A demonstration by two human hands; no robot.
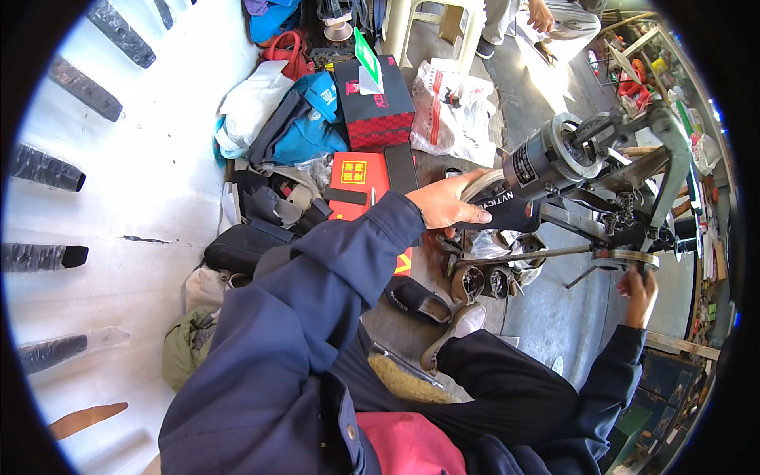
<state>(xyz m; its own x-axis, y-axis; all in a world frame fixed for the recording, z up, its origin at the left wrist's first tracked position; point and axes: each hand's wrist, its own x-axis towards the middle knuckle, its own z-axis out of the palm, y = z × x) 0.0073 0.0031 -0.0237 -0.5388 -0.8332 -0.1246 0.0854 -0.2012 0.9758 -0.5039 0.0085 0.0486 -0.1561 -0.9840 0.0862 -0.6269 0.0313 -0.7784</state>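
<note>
My left hand [451, 206] is closed on a black shoe [511, 212] with pale lettering and a light sole edge. The shoe sits against the grey metal cylinder [538, 165] of a hand-cranked shoe-stitching machine [625, 210]; where it meets the needle I cannot make out. On the machine's lower right is a round handwheel [621, 260], and the fingers of my right hand [640, 294] are curled at its rim. A similar black shoe [418, 301] lies on the floor near my foot.
Left of the machine stand a red box [360, 170], a black-and-red box [376, 103] and a white plastic bag [451, 111]. Two open cans [469, 283] are below the shoe. A pale stool [431, 32] and another person's hand [541, 16] are at the far side. Cluttered shelves [704, 237] line the right.
</note>
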